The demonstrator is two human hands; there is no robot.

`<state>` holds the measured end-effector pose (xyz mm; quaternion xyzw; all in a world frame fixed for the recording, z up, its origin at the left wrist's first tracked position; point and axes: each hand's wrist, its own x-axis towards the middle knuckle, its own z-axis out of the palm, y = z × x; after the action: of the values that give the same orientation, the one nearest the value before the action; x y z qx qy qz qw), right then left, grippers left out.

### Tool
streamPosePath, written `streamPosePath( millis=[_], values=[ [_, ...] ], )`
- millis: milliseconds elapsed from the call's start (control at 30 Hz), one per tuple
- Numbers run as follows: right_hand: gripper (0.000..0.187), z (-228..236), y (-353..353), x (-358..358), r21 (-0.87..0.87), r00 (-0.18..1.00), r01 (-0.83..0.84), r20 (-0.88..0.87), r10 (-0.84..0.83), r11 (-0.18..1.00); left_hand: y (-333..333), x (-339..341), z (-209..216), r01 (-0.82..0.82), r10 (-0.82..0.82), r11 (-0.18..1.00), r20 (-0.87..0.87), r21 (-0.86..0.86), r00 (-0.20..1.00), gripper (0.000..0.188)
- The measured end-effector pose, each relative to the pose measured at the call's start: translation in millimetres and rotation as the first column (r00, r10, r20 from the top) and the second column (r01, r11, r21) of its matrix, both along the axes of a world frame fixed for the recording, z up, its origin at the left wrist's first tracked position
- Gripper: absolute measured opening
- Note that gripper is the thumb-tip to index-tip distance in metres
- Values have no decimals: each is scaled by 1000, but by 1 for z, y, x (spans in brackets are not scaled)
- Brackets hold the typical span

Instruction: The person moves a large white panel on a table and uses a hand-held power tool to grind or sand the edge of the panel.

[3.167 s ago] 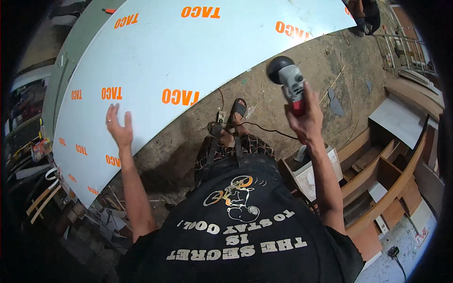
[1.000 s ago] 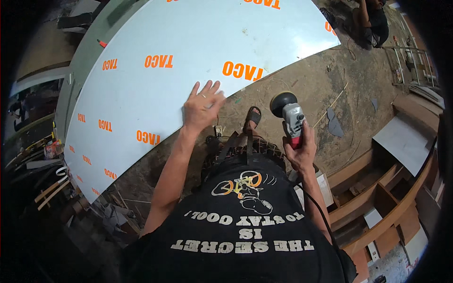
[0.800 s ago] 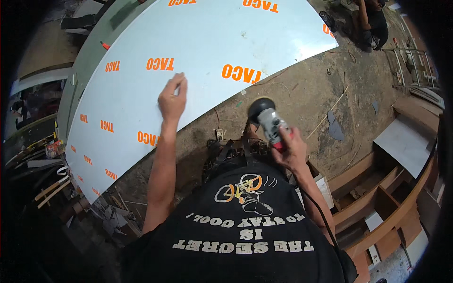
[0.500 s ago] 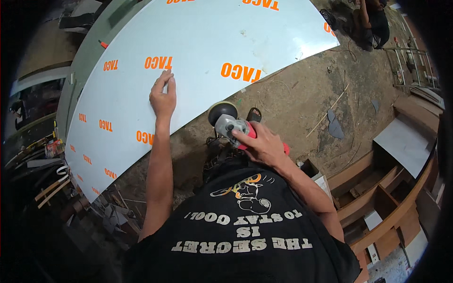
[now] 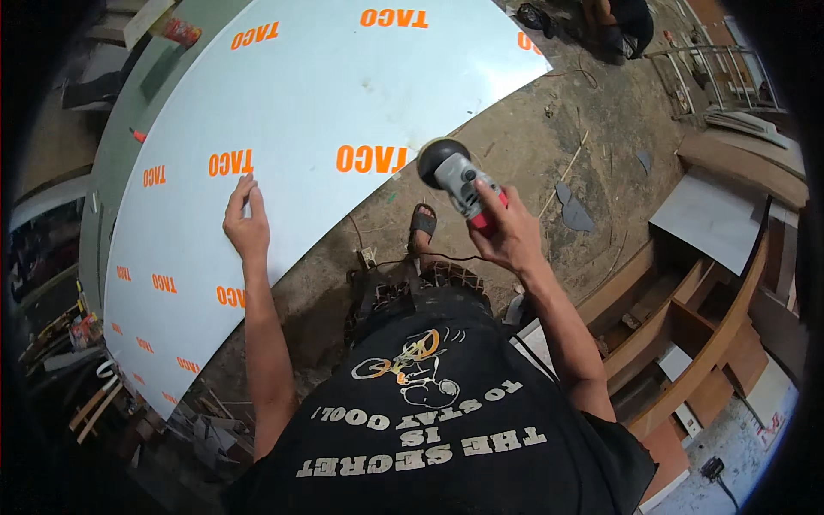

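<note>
A large pale-blue sheet (image 5: pixel 300 103) with orange lettering fills the upper left, its straight edge running diagonally past me. On it lies my left hand (image 5: pixel 247 221), fingers stretched out, holding nothing. My right hand (image 5: pixel 515 230) is closed round a red-and-grey power sander (image 5: pixel 463 184) with a round black pad. The pad is at the sheet's straight edge; whether it touches, I cannot tell. Most of the red handle is hidden by my palm.
A brown wooden frame with compartments (image 5: pixel 687 309) stands at the right, a white panel (image 5: pixel 712 219) on it. Dark scraps (image 5: pixel 573 209) and a thin stick (image 5: pixel 566 172) lie on the dirty floor. Another person (image 5: pixel 622 30) crouches at the far right. A cord runs by my foot (image 5: pixel 422 225).
My right hand has brought the sander forward, from near my body to the sheet's edge. The whole view has shifted, so the sheet sits lower and further left. My left hand stays on the sheet.
</note>
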<state>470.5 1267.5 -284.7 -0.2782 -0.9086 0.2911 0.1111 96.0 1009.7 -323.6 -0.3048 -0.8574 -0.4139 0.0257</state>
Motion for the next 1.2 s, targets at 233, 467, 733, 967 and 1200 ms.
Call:
streamPosePath(
  millis=[233, 467, 733, 967, 1200],
  values=[
    [87, 0, 67, 11, 12, 968, 245, -58, -244, 969, -2, 2, -3, -30, 30, 999, 19, -17, 999, 16],
    [87, 6, 74, 22, 82, 926, 357, -160, -341, 931, 53, 68, 17, 361, -401, 883, -81, -299, 912, 56],
    [84, 16, -22, 7, 26, 996, 75, -55, -73, 997, 65, 53, 26, 452, -489, 824, -26, -340, 872, 62],
    [84, 16, -56, -27, 21, 945, -325, 49, 324, 946, 47, 15, 8, 295, -336, 931, -190, -216, 923, 35],
    [89, 8, 5, -11, -11, 940, -337, 58, 337, 941, 59, 22, 7, 238, -277, 940, -139, -243, 951, 27]
  ],
)
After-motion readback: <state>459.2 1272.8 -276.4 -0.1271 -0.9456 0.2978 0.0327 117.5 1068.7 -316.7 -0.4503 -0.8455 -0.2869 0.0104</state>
